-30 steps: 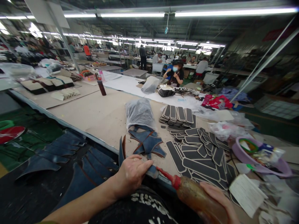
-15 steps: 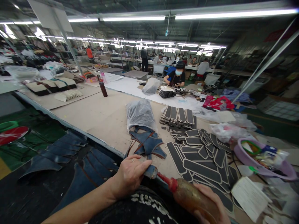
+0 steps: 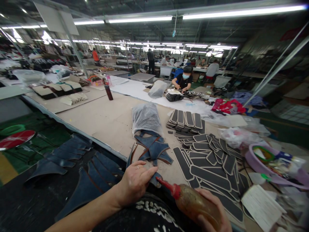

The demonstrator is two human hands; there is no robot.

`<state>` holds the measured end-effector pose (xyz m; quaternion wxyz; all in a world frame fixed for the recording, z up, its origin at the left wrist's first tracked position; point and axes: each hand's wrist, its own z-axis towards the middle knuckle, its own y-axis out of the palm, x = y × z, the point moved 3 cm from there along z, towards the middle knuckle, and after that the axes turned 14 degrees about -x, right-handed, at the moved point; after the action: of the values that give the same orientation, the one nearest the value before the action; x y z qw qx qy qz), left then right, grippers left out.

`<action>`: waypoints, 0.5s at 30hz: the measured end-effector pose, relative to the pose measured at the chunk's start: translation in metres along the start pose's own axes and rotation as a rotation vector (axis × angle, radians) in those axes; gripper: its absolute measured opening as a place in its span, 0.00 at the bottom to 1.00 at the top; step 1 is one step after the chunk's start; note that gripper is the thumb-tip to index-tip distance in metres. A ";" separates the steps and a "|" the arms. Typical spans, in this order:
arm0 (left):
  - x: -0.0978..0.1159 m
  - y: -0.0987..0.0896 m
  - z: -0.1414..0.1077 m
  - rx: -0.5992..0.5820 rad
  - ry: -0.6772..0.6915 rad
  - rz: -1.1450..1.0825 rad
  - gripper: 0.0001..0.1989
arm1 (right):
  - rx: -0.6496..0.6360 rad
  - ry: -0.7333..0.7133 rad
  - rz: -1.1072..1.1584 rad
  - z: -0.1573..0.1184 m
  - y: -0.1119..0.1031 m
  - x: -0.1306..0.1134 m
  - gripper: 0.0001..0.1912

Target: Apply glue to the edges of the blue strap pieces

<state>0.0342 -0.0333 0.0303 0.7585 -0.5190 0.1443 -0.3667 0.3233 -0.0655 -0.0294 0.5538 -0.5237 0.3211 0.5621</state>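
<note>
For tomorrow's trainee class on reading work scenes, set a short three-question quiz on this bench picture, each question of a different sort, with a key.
1. True or false: the right hand holds a squeeze bottle with a red nozzle.
2. What does the left hand press down? A) a blue denim piece B) a white card C) a purple basin
3. Fill in: the black padded strips lie to the ___ of the denim stack.

Key: 1 true; 2 A; 3 right.
</note>
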 end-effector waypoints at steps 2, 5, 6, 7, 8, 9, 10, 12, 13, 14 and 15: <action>-0.001 0.002 -0.002 -0.009 -0.012 -0.004 0.19 | -0.085 -0.119 -0.043 0.003 -0.002 -0.003 0.20; -0.002 0.005 -0.003 -0.017 -0.030 -0.016 0.19 | -0.150 -0.127 0.016 0.002 -0.003 -0.001 0.21; -0.002 0.005 -0.003 -0.012 -0.031 -0.017 0.19 | -0.157 -0.109 0.049 0.001 -0.002 0.002 0.22; -0.002 0.005 -0.003 -0.008 -0.030 -0.019 0.19 | -0.147 -0.079 0.078 -0.001 -0.002 0.005 0.22; -0.002 0.005 -0.002 -0.006 -0.029 -0.021 0.19 | -0.114 -0.034 0.103 -0.002 -0.002 0.010 0.22; -0.002 0.004 -0.002 -0.002 -0.027 -0.021 0.19 | -0.068 0.021 0.117 -0.004 -0.003 0.014 0.22; -0.002 0.004 -0.001 0.001 -0.026 -0.020 0.20 | -0.020 0.080 0.118 -0.006 -0.003 0.019 0.22; -0.002 0.003 0.000 0.002 -0.027 -0.015 0.19 | 0.067 0.206 0.119 -0.009 -0.002 0.024 0.23; -0.002 0.004 0.000 0.003 -0.028 -0.012 0.19 | 0.103 0.256 0.134 -0.010 -0.001 0.025 0.24; -0.002 0.004 0.000 0.005 -0.028 -0.009 0.19 | 0.126 0.287 0.161 -0.010 0.001 0.024 0.25; -0.002 0.005 -0.001 0.005 -0.031 -0.006 0.19 | 0.145 0.304 0.202 -0.010 0.003 0.023 0.26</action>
<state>0.0347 -0.0315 0.0253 0.7609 -0.5231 0.1299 -0.3613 0.3262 -0.0687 -0.0538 0.4757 -0.5265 0.4917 0.5047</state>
